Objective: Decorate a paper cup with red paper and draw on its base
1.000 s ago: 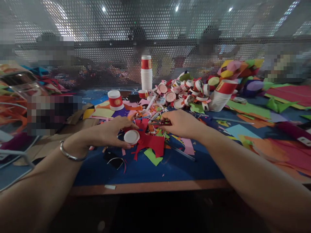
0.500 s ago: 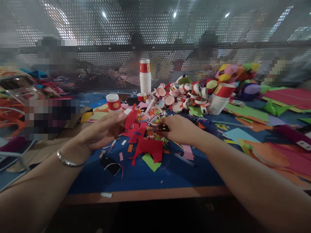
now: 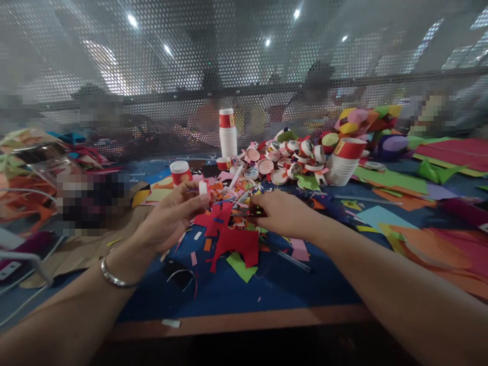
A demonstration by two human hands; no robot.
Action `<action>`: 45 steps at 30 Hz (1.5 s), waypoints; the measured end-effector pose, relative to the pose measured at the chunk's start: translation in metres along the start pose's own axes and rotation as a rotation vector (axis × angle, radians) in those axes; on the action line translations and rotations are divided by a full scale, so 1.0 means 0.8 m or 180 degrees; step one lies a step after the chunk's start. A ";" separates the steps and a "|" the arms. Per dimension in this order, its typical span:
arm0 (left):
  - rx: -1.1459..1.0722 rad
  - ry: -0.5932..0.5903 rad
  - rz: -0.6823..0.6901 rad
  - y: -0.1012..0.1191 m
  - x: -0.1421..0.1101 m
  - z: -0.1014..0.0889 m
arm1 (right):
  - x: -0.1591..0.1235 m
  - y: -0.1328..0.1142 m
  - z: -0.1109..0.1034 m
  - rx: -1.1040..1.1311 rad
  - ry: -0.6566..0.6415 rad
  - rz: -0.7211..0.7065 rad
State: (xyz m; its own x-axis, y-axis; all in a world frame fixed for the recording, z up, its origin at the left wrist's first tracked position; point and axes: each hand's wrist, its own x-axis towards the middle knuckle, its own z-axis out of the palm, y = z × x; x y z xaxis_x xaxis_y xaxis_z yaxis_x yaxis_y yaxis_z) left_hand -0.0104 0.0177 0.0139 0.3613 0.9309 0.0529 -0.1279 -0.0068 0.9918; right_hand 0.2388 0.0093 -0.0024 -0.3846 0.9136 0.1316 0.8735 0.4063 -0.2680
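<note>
1. Left hand point(image 3: 171, 216): we see its fingers pinched closed on a cut cup base point(image 3: 204, 189), a short white piece with red at its edge, held raised above the counter point(image 3: 305, 292).
2. Right hand point(image 3: 282, 216): we see its fingers curled around the dark handles of the scissors point(image 3: 254, 212), whose blades point toward the left fingers; we cannot tell how far the blades are spread.
3. Between the two sets of fingers, and nearer to us, lies red paper point(image 3: 237, 244), with green paper point(image 3: 244, 269) just on our side of it.
4. Just beyond the left fingers we find a red-and-white cup point(image 3: 180, 174), partly hidden by the hand.
5. Beyond the gap between the fingers stands a tall cup stack point(image 3: 227, 140).
6. Beyond the right fingers we note a heap of cup pieces point(image 3: 280, 176) and, farther right, a leaning cup stack point(image 3: 345, 165).
</note>
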 end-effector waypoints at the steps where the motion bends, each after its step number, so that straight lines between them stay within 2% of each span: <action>1: -0.0212 0.0023 -0.0046 0.001 0.001 -0.001 | -0.001 -0.002 0.000 -0.0006 -0.0017 -0.0002; 4: -0.0616 0.0085 -0.0444 0.003 0.000 0.000 | -0.004 -0.009 -0.002 -0.0027 -0.0068 0.0012; 7: -0.0594 0.0089 -0.0744 0.004 -0.003 0.003 | -0.008 -0.019 -0.001 -0.0032 -0.0152 0.0003; 12: -0.0457 0.0151 -0.0780 0.000 -0.003 0.005 | -0.012 -0.033 0.008 0.0036 -0.0340 -0.0150; 18: -0.0457 0.0188 -0.0877 -0.006 -0.001 0.006 | -0.014 -0.035 0.013 0.0118 -0.0430 -0.0332; 22: -0.0464 0.0397 -0.0820 -0.010 -0.002 0.009 | -0.014 -0.035 0.010 0.0318 -0.0150 -0.0310; 25: -0.0444 0.0515 -0.0681 -0.012 -0.002 0.012 | -0.013 -0.039 0.008 0.1057 0.0131 -0.0466; 28: -0.0436 0.0472 -0.0496 -0.015 -0.004 0.017 | -0.011 -0.043 0.011 0.1834 0.0120 -0.0541; 30: -0.0426 0.0383 -0.0480 -0.017 -0.005 0.019 | -0.011 -0.045 0.014 0.2066 0.0122 -0.0492; 33: -0.0371 0.0315 -0.0426 -0.018 -0.007 0.021 | -0.011 -0.046 0.016 0.2225 0.0154 -0.0409; 37: -0.0299 0.0435 -0.0242 -0.019 -0.007 0.018 | -0.011 -0.047 0.014 0.2410 0.0096 -0.0322; 42: -0.0164 0.0271 -0.0164 -0.021 -0.006 0.018 | -0.010 -0.046 0.013 0.2413 0.0057 -0.0339; 45: -0.0090 0.0388 -0.0073 -0.018 -0.004 0.016 | -0.009 -0.043 0.014 0.2343 -0.0042 -0.0407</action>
State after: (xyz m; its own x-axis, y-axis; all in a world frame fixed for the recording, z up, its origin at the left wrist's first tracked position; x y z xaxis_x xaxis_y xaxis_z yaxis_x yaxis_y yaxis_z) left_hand 0.0021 0.0098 0.0007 0.2497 0.9682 0.0140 -0.1474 0.0237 0.9888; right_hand 0.2080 -0.0113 -0.0047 -0.4774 0.8569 0.1944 0.3979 0.4081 -0.8217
